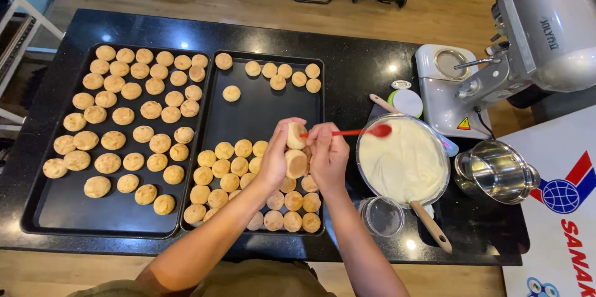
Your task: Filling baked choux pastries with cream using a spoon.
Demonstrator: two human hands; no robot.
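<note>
Head view: left hand [276,157] grip holds split bun [297,151]; right hand [328,154] grip holds red spoon [360,132]; bowl [434,194] holds cream [403,160].

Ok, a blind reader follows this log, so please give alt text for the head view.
Left hand holds a split round pastry; right hand holds a red spoon beside a bowl of pale cream. Two dark trays of pastries sit on the black counter.

Two baking trays side by side on counter [360,67]: left tray [37,210] full of buns, right tray [264,107] with buns at near end and far edge. Bowl of cream [403,160] right of trays; stand mixer [528,42] behind bowl; metal pot [496,173] right of bowl; small glass cup [381,216] in front.
</note>
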